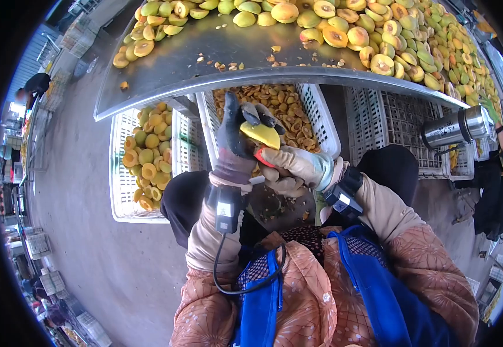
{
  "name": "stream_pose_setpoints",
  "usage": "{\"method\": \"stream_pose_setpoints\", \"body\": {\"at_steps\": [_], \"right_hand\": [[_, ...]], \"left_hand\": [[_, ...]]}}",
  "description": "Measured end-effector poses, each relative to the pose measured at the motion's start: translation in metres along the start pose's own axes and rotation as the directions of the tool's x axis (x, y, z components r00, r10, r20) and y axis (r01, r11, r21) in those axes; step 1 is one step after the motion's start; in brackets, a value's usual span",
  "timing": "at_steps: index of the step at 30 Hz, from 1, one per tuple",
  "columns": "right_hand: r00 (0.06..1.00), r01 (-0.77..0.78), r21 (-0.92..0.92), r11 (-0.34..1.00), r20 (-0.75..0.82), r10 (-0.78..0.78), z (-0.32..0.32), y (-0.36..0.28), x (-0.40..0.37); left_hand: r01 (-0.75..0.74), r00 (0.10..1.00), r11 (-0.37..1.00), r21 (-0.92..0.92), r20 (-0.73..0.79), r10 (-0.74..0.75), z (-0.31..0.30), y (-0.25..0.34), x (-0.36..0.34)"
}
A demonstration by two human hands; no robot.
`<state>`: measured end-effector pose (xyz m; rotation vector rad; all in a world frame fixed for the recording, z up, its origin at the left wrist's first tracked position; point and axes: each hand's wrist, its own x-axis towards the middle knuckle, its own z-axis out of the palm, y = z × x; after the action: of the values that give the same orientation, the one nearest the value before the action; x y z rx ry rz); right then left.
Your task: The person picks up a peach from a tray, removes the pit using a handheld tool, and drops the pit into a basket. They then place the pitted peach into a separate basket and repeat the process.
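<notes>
My left hand (235,139), in a glove with dark fingers, is closed around a yellow peach half (261,135) above the crates. Its thumb points up and its fingers curl over the fruit. Just below, my right hand (293,168), in a pale glove, has its fingers curled and its thumb close against the peach half. A small red piece (261,155) shows at the right thumb; whether it is a tool handle or a finger wrap is not clear. Under both hands stands a white crate (322,124) of brownish pits and scraps (298,115).
A metal table (217,43) with many halved peaches (335,36) spans the front. A white crate (130,211) of peach halves stands at left, and more crates (399,124) at right. A steel flask (451,130) sits by the right table corner. Other people work at both sides.
</notes>
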<state>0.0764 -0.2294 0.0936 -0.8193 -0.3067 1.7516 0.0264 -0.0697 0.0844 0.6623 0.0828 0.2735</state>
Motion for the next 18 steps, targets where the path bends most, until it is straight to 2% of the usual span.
{"method": "stream_pose_setpoints", "body": {"at_steps": [2, 3, 4, 5, 6, 7, 8, 9, 10, 11, 12, 13, 14, 15, 16, 17, 18], "right_hand": [[0.995, 0.081, -0.236, 0.968, -0.031, -0.091, 0.0, 0.003, 0.004], [0.99, 0.119, -0.322, 0.939, -0.03, -0.136, 0.002, 0.001, 0.008], [0.99, 0.124, -0.332, 0.935, -0.02, -0.138, 0.003, -0.004, 0.007], [0.992, 0.097, -0.438, 0.894, -0.029, -0.122, 0.005, -0.01, 0.002], [0.994, 0.07, -0.537, 0.841, -0.038, -0.107, 0.007, -0.015, -0.001], [0.982, -0.013, -0.593, 0.805, -0.158, -0.1, 0.006, -0.022, -0.004], [0.923, -0.135, -0.675, 0.725, -0.351, -0.155, -0.013, -0.016, 0.006], [0.848, -0.279, -0.881, 0.383, -0.413, -0.332, -0.042, 0.001, 0.017], [0.762, -0.45, -0.893, -0.002, -0.383, -0.522, -0.05, 0.002, 0.021], [0.764, -0.45, -0.891, 0.056, -0.417, -0.492, -0.056, 0.004, 0.019], [0.767, -0.446, -0.888, 0.112, -0.444, -0.463, -0.047, 0.001, 0.014], [0.774, -0.421, -0.898, 0.127, -0.429, -0.466, -0.039, -0.001, 0.012], [0.757, -0.425, -0.903, 0.068, -0.396, -0.52, -0.035, -0.001, 0.013], [0.731, -0.394, -0.918, 0.044, -0.342, -0.591, -0.037, 0.003, 0.014], [0.7, -0.368, -0.93, 0.018, -0.289, -0.653, -0.04, 0.007, 0.014], [0.7, -0.361, -0.932, 0.037, -0.297, -0.65, -0.039, 0.002, 0.012], [0.699, -0.356, -0.933, 0.054, -0.304, -0.647, -0.036, -0.003, 0.009]], "left_hand": [[0.159, 0.984, 0.965, -0.211, -0.044, -0.172, -0.001, 0.002, -0.004], [0.148, 0.988, 0.967, -0.205, -0.019, -0.155, 0.003, 0.007, -0.003], [0.137, 0.99, 0.971, -0.198, -0.016, -0.143, 0.005, 0.014, -0.006], [0.013, 0.983, 0.986, -0.164, -0.177, -0.043, 0.008, 0.021, -0.017], [-0.102, 0.948, 0.992, -0.068, -0.309, 0.076, 0.003, 0.033, -0.022], [-0.188, 0.881, 0.981, 0.055, -0.431, 0.193, -0.002, 0.046, -0.028], [-0.241, 0.802, 0.945, 0.221, -0.503, 0.322, -0.028, 0.066, -0.033], [-0.262, 0.716, 0.828, 0.495, -0.475, 0.511, -0.057, 0.09, -0.039], [-0.143, 0.609, 0.75, 0.646, -0.54, 0.581, -0.067, 0.115, -0.046], [-0.031, 0.625, 0.532, 0.846, -0.399, 0.671, -0.084, 0.139, -0.057], [0.073, 0.472, 0.3, 0.951, -0.298, 0.83, -0.106, 0.158, -0.044], [0.101, 0.474, 0.204, 0.974, -0.227, 0.851, -0.102, 0.167, -0.029], [0.132, 0.476, 0.109, 0.985, -0.16, 0.865, -0.095, 0.173, -0.015], [-0.017, 0.58, 0.168, 0.986, -0.127, 0.805, -0.08, 0.169, 0.012], [-0.081, 0.706, 0.023, 0.996, 0.041, 0.707, -0.062, 0.166, 0.04], [0.027, 0.782, 0.147, 0.989, -0.113, 0.613, -0.029, 0.154, 0.073], [0.116, 0.871, 0.165, 0.979, -0.18, 0.458, -0.002, 0.144, 0.101]]}}
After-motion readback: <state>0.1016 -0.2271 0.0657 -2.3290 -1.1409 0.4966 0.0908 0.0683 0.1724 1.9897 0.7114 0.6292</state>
